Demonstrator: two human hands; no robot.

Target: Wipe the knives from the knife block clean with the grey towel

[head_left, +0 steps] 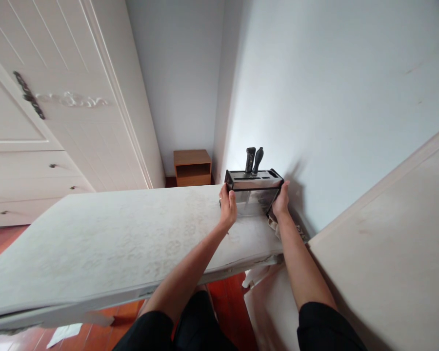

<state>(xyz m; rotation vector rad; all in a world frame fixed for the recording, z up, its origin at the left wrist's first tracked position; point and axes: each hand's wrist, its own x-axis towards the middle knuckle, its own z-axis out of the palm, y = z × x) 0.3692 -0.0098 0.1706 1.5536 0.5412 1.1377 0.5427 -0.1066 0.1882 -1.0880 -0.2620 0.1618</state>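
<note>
A knife block with a dark top and clear lower walls stands at the far right corner of a white table, close to the wall. Two dark knife handles stick up from its slots. My left hand grips the block's left side with fingers wrapped round it. My right hand grips its right side. Both arms reach forward over the table.
A white wardrobe with drawers fills the left. A small wooden side table stands in the far corner. A white wall runs along the right, with a pale slanted panel below it. Red wooden floor and paper scraps lie under the table.
</note>
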